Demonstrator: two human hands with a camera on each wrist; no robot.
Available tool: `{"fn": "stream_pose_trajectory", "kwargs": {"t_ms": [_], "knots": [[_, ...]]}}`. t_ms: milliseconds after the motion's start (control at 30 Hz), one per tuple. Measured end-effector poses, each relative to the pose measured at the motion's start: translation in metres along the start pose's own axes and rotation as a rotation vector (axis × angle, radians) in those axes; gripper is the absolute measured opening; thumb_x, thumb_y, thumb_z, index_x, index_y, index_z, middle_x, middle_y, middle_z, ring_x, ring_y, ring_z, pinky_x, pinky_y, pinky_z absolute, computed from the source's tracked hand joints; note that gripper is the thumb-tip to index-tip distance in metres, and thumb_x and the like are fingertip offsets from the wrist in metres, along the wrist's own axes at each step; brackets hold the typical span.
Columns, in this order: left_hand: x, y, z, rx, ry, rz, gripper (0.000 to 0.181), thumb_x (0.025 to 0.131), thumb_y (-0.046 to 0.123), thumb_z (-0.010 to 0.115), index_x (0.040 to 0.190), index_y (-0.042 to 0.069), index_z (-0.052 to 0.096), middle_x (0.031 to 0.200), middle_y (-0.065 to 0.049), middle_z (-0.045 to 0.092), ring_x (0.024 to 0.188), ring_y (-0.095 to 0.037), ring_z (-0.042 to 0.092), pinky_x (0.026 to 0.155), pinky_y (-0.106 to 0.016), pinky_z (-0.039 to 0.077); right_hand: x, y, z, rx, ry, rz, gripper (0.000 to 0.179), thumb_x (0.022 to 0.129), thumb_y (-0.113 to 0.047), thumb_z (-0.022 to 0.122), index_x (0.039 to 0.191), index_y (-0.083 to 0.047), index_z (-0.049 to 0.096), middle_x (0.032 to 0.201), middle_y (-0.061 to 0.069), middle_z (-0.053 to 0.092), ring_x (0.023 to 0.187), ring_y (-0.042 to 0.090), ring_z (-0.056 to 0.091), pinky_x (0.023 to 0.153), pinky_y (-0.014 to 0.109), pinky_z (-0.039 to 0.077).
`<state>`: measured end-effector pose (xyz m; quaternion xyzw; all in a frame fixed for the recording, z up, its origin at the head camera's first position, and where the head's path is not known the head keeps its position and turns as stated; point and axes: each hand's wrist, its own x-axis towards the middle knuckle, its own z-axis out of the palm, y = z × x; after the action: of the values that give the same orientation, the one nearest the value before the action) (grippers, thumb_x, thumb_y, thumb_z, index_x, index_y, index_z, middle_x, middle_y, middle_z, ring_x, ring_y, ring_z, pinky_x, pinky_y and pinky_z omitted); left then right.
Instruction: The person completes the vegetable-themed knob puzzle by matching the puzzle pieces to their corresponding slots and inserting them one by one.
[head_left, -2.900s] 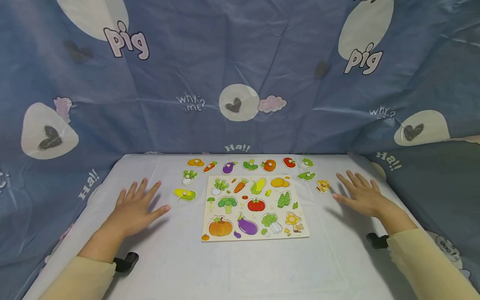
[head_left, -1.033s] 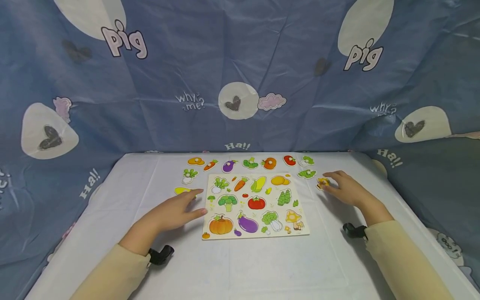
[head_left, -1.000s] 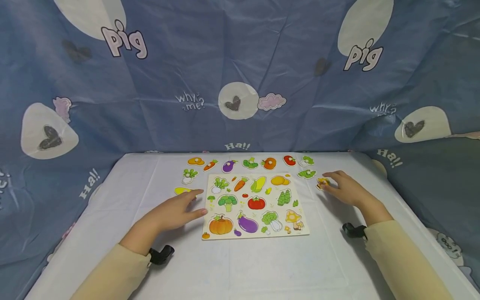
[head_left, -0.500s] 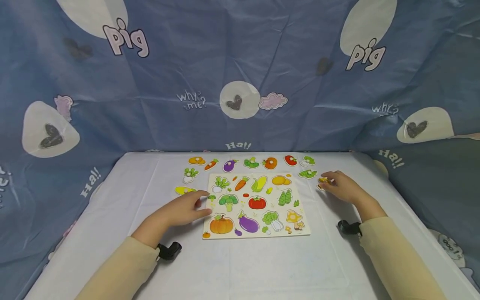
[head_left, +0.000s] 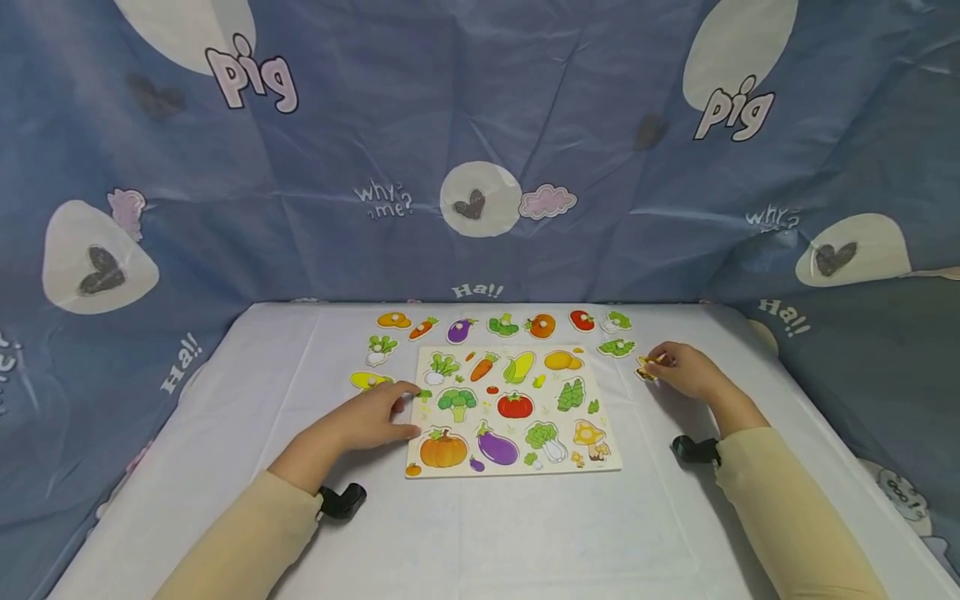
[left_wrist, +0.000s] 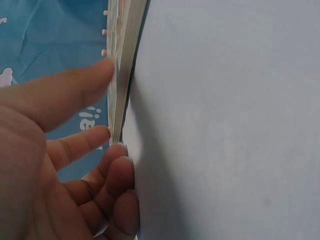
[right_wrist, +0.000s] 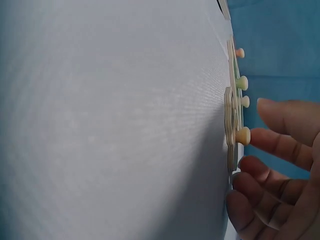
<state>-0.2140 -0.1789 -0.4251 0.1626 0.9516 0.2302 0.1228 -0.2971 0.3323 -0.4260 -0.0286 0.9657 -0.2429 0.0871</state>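
The white wooden puzzle board (head_left: 517, 471) lies flat, with vegetable pictures in its cut-outs. My left hand (head_left: 356, 419) is at its left edge, thumb and index finger extended onto the board. In the left wrist view those two fingers meet the board's edge (left_wrist: 129, 55), while the other fingers are bent beside it. My right hand (head_left: 690, 372) is over the mushroom puzzle piece (head_left: 644, 369) to the right of the board and partly covers it. In the right wrist view the index fingertip is right at its wooden knob (right_wrist: 243, 136), the thumb held apart from it.
Knobbed pieces lie around the board: potato (head_left: 393, 321), carrot (head_left: 423, 327), eggplant (head_left: 461, 331), broccoli (head_left: 502, 325), pumpkin (head_left: 540, 326), tomato (head_left: 581, 322), cabbage (head_left: 617, 321), asparagus (head_left: 617, 347), radish (head_left: 381, 350), corn (head_left: 369, 380). Patterned blue cloth (head_left: 375, 258) stands behind the white table (head_left: 525, 542).
Both hands have come inward from the table's sides. The left has reached the board's left edge; the right has gone to the mushroom piece, its fingers drawing closer together.
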Motion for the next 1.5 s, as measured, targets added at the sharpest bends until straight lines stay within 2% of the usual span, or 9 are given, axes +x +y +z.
{"fn": "stream_pose_trajectory", "kwargs": {"t_ms": [200, 400, 533, 633, 700, 767, 1067, 1300, 1500], "knots": [[0.001, 0.002, 0.001, 0.002, -0.01, -0.025, 0.077, 0.084, 0.035, 0.081, 0.147, 0.006, 0.047, 0.091, -0.004, 0.052, 0.083, -0.019, 0.049, 0.076, -0.038, 0.043, 0.005, 0.0, 0.001, -0.004, -0.013, 0.045, 0.035, 0.099, -0.026, 0.063, 0.119, 0.002, 0.061, 0.108, 0.02, 0.061, 0.092, 0.031, 0.056, 0.08, 0.046, 0.046], [0.001, 0.002, 0.001, 0.02, -0.031, -0.054, 0.083, 0.085, 0.04, 0.08, 0.152, 0.007, 0.043, 0.095, -0.005, 0.055, 0.094, -0.024, 0.051, 0.093, -0.047, 0.046, 0.01, -0.002, 0.003, 0.003, -0.021, 0.056, 0.029, 0.099, -0.023, 0.064, 0.114, 0.002, 0.062, 0.108, 0.02, 0.062, 0.091, 0.029, 0.057, 0.078, 0.042, 0.046], [0.001, 0.003, 0.003, 0.058, -0.018, -0.074, 0.083, 0.085, 0.044, 0.079, 0.151, 0.009, 0.044, 0.122, -0.018, 0.06, 0.113, -0.034, 0.056, 0.104, -0.057, 0.04, 0.012, -0.004, 0.002, 0.004, -0.027, 0.063, 0.026, 0.098, -0.02, 0.064, 0.11, 0.002, 0.062, 0.104, 0.019, 0.062, 0.088, 0.027, 0.056, 0.075, 0.04, 0.046], [0.0, 0.006, 0.005, 0.113, 0.003, -0.085, 0.082, 0.083, 0.047, 0.079, 0.15, 0.011, 0.047, 0.125, -0.022, 0.057, 0.106, -0.034, 0.058, 0.098, -0.054, 0.046, 0.012, -0.004, 0.002, 0.001, -0.028, 0.058, 0.023, 0.098, -0.018, 0.064, 0.108, 0.002, 0.062, 0.102, 0.018, 0.063, 0.086, 0.027, 0.056, 0.074, 0.04, 0.045], [-0.001, 0.007, 0.005, 0.15, 0.018, -0.086, 0.081, 0.082, 0.048, 0.08, 0.148, 0.012, 0.05, 0.113, -0.017, 0.056, 0.092, -0.027, 0.055, 0.089, -0.048, 0.05, 0.013, -0.004, 0.002, -0.004, -0.025, 0.052, 0.022, 0.098, -0.017, 0.064, 0.107, 0.002, 0.062, 0.101, 0.018, 0.063, 0.086, 0.027, 0.057, 0.074, 0.04, 0.046], [-0.001, 0.008, 0.005, 0.176, 0.033, -0.086, 0.079, 0.081, 0.048, 0.08, 0.147, 0.014, 0.052, 0.106, -0.013, 0.054, 0.087, -0.024, 0.05, 0.082, -0.044, 0.05, 0.013, -0.004, 0.002, -0.009, -0.021, 0.047, 0.02, 0.098, -0.016, 0.064, 0.107, 0.002, 0.062, 0.101, 0.018, 0.063, 0.086, 0.027, 0.057, 0.074, 0.041, 0.046], [-0.005, 0.004, 0.004, 0.236, 0.071, -0.05, 0.072, 0.083, 0.048, 0.078, 0.144, 0.017, 0.056, 0.11, -0.014, 0.052, 0.092, -0.025, 0.046, 0.08, -0.042, 0.045, 0.015, -0.01, 0.002, -0.052, -0.015, 0.041, 0.014, 0.097, -0.012, 0.062, 0.103, 0.001, 0.063, 0.102, 0.019, 0.064, 0.087, 0.028, 0.058, 0.075, 0.041, 0.047], [-0.005, 0.003, 0.003, 0.255, 0.069, -0.044, 0.071, 0.085, 0.049, 0.077, 0.145, 0.018, 0.056, 0.107, -0.012, 0.049, 0.092, -0.026, 0.043, 0.078, -0.041, 0.042, 0.015, -0.009, 0.004, -0.043, -0.014, 0.068, 0.011, 0.097, -0.011, 0.063, 0.102, -0.001, 0.063, 0.102, 0.018, 0.064, 0.087, 0.028, 0.057, 0.075, 0.04, 0.047], [-0.005, 0.001, 0.003, 0.257, 0.07, -0.027, 0.07, 0.085, 0.05, 0.076, 0.145, 0.019, 0.056, 0.106, -0.01, 0.048, 0.09, -0.025, 0.042, 0.076, -0.039, 0.04, 0.012, -0.007, 0.002, -0.026, -0.024, 0.049, 0.013, 0.098, -0.011, 0.062, 0.105, 0.001, 0.062, 0.102, 0.018, 0.064, 0.088, 0.028, 0.058, 0.076, 0.041, 0.047]]}}
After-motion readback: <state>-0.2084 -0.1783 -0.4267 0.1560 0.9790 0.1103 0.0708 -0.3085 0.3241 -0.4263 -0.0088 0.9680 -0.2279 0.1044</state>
